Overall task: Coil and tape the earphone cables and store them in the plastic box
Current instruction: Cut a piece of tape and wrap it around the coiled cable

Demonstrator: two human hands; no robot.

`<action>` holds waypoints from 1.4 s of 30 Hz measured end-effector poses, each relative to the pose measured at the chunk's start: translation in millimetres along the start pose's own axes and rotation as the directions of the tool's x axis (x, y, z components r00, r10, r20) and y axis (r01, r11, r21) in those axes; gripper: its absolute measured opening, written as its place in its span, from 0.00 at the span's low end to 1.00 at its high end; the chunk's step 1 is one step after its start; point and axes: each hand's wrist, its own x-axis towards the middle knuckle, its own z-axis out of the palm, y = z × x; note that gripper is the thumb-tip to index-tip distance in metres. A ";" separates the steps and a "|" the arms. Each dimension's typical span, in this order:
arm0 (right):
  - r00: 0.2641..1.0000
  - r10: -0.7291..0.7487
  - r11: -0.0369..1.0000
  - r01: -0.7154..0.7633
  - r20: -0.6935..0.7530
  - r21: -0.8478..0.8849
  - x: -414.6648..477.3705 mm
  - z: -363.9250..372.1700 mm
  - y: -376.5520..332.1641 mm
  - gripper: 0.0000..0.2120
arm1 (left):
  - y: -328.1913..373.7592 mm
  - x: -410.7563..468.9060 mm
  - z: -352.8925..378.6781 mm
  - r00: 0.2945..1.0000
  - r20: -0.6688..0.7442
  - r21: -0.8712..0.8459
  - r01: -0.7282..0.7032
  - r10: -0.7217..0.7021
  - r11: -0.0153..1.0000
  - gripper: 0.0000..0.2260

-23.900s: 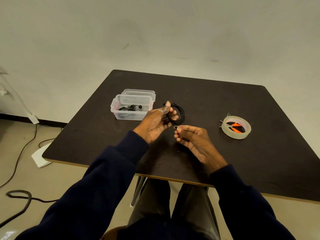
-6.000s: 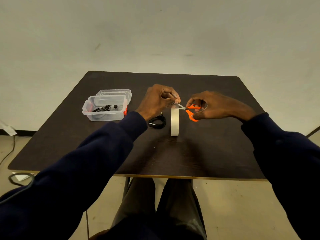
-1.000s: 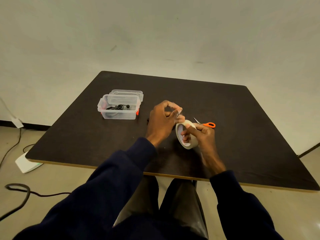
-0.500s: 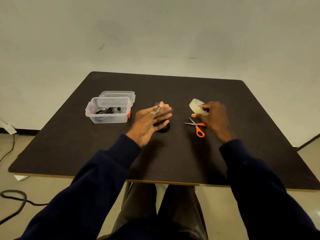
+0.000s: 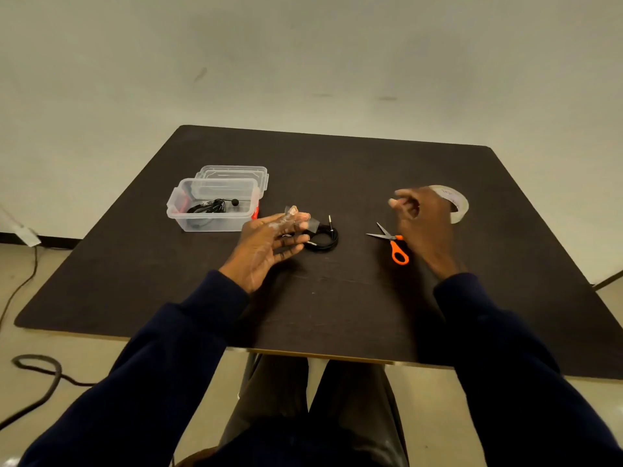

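On table centre, coiled cable lies touching left hand, whose fingers are straight with tape strip stuck on the tips. Right hand is loosely curled, apparently empty. Risk: strip folds onto itself, or coil springs open.

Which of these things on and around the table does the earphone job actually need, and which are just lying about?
For the job:
coiled black cable; strip of tape on the left hand fingertips; tape roll; scissors; plastic box, earphones already inside; lid behind it.

Just lying about:
thick dark cord on the floor.
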 end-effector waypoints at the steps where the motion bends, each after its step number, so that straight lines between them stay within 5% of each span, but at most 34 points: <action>1: 1.000 0.001 0.996 -0.002 0.018 0.089 -5.9 6.7 -14.8 0.06 | -1.1 -0.1 -1.8 1.000 0.001 0.018 -0.012 0.012 1.000 0.14; 4: 0.994 0.016 0.995 -0.027 0.111 0.100 -14.9 20.8 -32.8 0.05 | -3.1 0.4 -7.5 1.000 -0.001 0.046 -0.031 0.031 0.998 0.14; 8: 0.973 0.070 0.933 0.015 0.221 -0.361 -19.4 18.4 -7.3 0.09 | -6.0 -0.4 -17.5 0.999 0.011 0.048 -0.042 0.041 0.998 0.13; 10: 0.964 0.098 0.923 0.004 0.246 -0.386 -23.4 16.0 3.3 0.10 | -7.5 0.0 -19.0 0.999 0.011 0.033 -0.042 0.041 0.999 0.13; 21: 0.997 0.060 0.792 -0.072 -0.040 -0.606 -22.5 2.8 26.0 0.09 | -8.5 4.3 9.7 0.999 0.016 0.037 -0.032 0.031 0.999 0.11; 24: 0.998 0.011 0.884 -0.040 -0.065 -0.466 -19.9 3.2 23.6 0.10 | -9.1 5.0 9.1 1.000 0.005 0.059 -0.030 0.030 0.998 0.11; 27: 0.997 0.073 0.996 -0.074 0.037 0.047 -22.7 8.1 -1.4 0.05 | -10.3 5.5 6.3 0.999 0.021 0.076 -0.039 0.037 0.996 0.11; 29: 0.966 0.128 0.887 -0.213 0.226 0.409 -33.0 13.3 -32.2 0.04 | -10.5 4.6 6.7 0.998 0.036 0.077 -0.049 0.046 0.996 0.11; 31: 0.931 0.108 0.746 -0.308 0.349 0.590 -43.6 20.1 -57.1 0.06 | -10.3 4.3 8.1 0.997 0.038 0.082 -0.064 0.061 0.995 0.10; 42: 0.858 0.177 0.576 -0.487 0.481 0.657 -54.1 41.2 -84.4 0.09 | -3.8 5.4 9.8 0.991 0.091 0.150 -0.109 0.096 0.983 0.10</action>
